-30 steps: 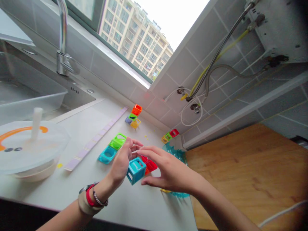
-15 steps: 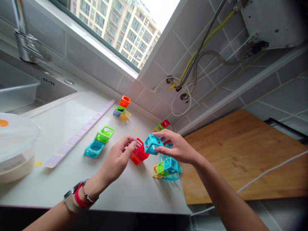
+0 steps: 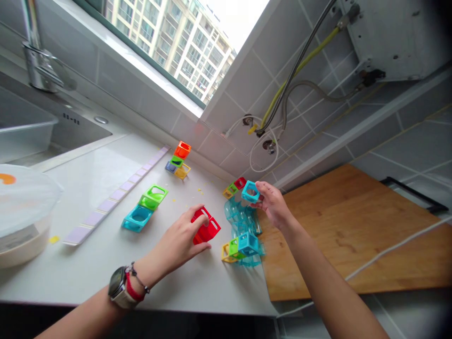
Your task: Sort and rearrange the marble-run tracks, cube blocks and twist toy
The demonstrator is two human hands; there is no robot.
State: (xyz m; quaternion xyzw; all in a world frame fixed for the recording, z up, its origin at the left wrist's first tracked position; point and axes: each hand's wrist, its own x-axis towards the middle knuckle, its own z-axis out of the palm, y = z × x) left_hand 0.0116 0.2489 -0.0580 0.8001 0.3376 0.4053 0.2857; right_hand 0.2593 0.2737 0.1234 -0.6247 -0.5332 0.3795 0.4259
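My right hand (image 3: 273, 203) pinches a blue open-sided cube block (image 3: 250, 192) by its right side, raised near the back of the counter. Below it, clear teal tube-like pieces (image 3: 243, 215) lie beside the wooden board. My left hand (image 3: 183, 235) has its fingers and thumb around red cube blocks (image 3: 209, 230) on the counter, covering part of them. A row of yellow, green and blue cube blocks (image 3: 240, 247) rests nearer the front edge. Behind, a short row of yellow, green and red cube blocks (image 3: 233, 187) touches the clear pieces.
Joined green and blue blocks (image 3: 144, 207) lie left of my left hand. A small coloured block stack (image 3: 179, 160) stands near the wall. There is a lilac strip (image 3: 113, 197), a lidded round container (image 3: 26, 212), a sink (image 3: 81, 127), and a wooden board (image 3: 339, 235) crossed by a white cable.
My right hand has carried the blue cube block up and to the right, away from the red blocks. My left hand has moved right and closed around the red blocks.
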